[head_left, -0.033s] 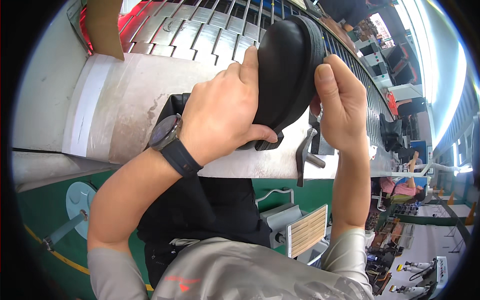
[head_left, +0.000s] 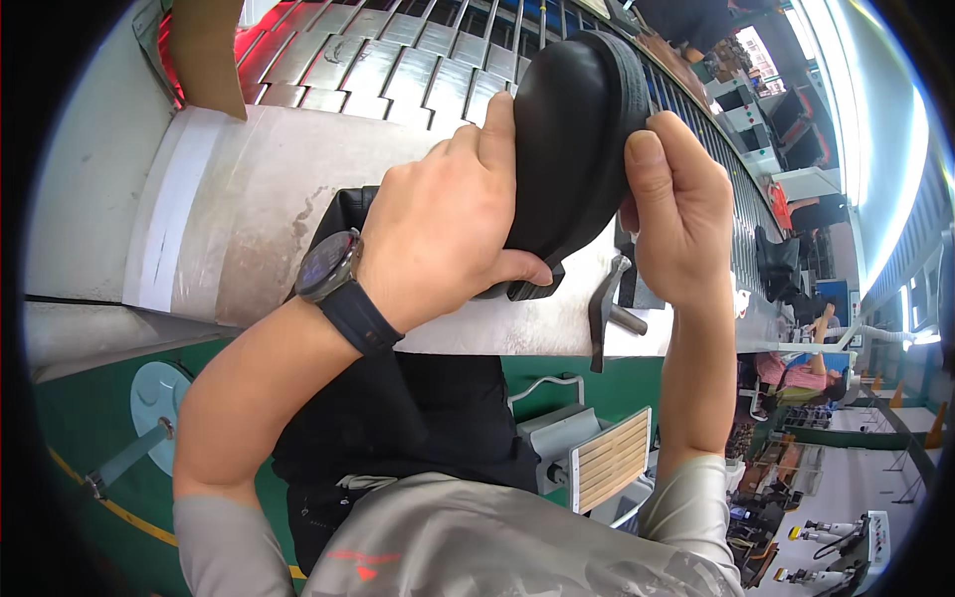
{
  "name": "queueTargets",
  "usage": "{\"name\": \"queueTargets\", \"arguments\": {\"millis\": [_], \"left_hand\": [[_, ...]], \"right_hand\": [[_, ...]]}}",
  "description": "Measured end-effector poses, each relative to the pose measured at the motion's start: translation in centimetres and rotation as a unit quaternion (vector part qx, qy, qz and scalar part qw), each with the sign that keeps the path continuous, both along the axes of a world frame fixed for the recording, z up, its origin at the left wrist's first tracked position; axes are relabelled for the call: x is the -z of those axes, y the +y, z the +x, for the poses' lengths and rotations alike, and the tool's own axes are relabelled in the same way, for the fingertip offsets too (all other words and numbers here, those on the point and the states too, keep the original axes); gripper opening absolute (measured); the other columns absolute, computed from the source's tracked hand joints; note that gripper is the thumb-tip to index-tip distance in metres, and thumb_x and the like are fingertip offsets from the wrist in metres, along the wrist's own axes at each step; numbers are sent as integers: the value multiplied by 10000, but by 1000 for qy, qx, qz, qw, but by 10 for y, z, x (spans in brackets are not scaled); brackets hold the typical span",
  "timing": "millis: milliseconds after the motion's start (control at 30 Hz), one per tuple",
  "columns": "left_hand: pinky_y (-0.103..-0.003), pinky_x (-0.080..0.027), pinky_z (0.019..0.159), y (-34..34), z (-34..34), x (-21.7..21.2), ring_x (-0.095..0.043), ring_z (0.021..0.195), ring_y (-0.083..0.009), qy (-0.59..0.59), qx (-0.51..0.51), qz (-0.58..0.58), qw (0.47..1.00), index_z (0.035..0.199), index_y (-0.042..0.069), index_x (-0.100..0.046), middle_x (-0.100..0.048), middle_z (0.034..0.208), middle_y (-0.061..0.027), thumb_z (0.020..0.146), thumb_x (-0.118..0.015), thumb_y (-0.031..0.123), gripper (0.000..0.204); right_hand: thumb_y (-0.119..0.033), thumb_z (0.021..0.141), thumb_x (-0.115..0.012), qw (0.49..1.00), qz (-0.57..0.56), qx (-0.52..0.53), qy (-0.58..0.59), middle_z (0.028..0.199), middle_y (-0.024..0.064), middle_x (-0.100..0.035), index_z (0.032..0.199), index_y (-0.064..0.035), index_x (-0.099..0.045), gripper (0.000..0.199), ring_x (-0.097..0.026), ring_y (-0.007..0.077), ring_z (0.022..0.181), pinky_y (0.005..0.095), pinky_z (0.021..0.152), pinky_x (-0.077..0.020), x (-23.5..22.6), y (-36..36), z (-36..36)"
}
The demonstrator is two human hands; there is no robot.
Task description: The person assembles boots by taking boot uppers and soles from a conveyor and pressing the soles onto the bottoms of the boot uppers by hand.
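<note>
A black leather shoe [head_left: 562, 139] with a thick black sole is held up over the pale worktable [head_left: 269, 189]. My left hand [head_left: 443, 219] is wrapped round its near left side, fingers along the upper and thumb low by the table. My right hand [head_left: 678, 204] pinches the sole's edge on the right between thumb and fingers. More black leather [head_left: 343, 211] shows behind my left wrist; whether it belongs to this shoe is hidden. A hammer [head_left: 605, 308] lies on the table below my right hand, beside a dark block [head_left: 642, 289].
Beyond the table runs a slatted metal conveyor [head_left: 398, 75], lit red at its left end. A brown cardboard flap [head_left: 207, 60] stands at the far left. Below the table edge are a slatted seat [head_left: 612, 460] and a round light-blue stool [head_left: 159, 418]. Another person [head_left: 796, 373] sits far right.
</note>
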State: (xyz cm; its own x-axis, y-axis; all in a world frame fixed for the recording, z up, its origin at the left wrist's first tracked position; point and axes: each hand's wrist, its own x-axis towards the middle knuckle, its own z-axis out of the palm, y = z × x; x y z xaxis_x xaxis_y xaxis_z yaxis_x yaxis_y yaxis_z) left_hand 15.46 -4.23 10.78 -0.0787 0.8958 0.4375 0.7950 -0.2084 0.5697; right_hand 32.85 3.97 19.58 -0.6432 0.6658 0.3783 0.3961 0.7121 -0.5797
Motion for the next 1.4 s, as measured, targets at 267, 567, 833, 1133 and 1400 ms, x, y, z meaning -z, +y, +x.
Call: {"name": "queueTargets", "arguments": {"millis": [267, 567, 833, 1133, 1400], "left_hand": [[-475, -569, 864, -1, 0, -5, -668, 1050, -445, -6, -10, -44, 999, 1513, -115, -270, -655, 1148, -269, 618, -969, 439, 1263], [-459, -565, 842, -13, 10, -2, -667, 986, -396, 14, 18, 14, 1000, 1569, -125, -216, -626, 1129, -227, 596, -959, 454, 1354], [-454, -559, 807, -10, 7, 1, -667, 950, -394, 2, 25, 24, 999, 1569, -114, -238, -627, 1088, -217, 593, -964, 427, 1331], [-459, -558, 765, -7, 8, 3, -668, 906, -396, -8, 30, 32, 999, 1572, -85, -266, -622, 1069, -203, 568, -975, 407, 1323], [-456, -562, 766, -5, 5, 7, -675, 905, -399, 4, 5, 40, 999, 1551, -89, -298, -634, 1055, -212, 581, -965, 428, 1286]], "right_hand": [[-236, 1045, -649, 986, 106, 44, -120, 561, 142, -487, 721, -1, -511, 423, -462, 294, 479, 395, 499, -401, -23, -7, -15], [-581, 1075, -500, 982, -91, 64, -150, 464, 15, -461, 532, -3, -571, 796, -454, 82, 455, 290, 462, -372, -67, 22, -32], [-534, 1067, -556, 972, -56, 45, -224, 464, -8, -409, 581, 28, -583, 743, -388, 82, 449, 314, 443, -337, -74, 33, -34], [-497, 1047, -590, 970, 39, 50, -236, 497, 122, -367, 635, 54, -558, 689, -397, 147, 467, 374, 485, -377, -67, 31, -30], [-538, 1066, -503, 917, 299, 108, -240, 620, 175, -585, 725, 39, -660, 689, -569, 240, 569, 385, 615, -460, -51, 19, -44]]}}
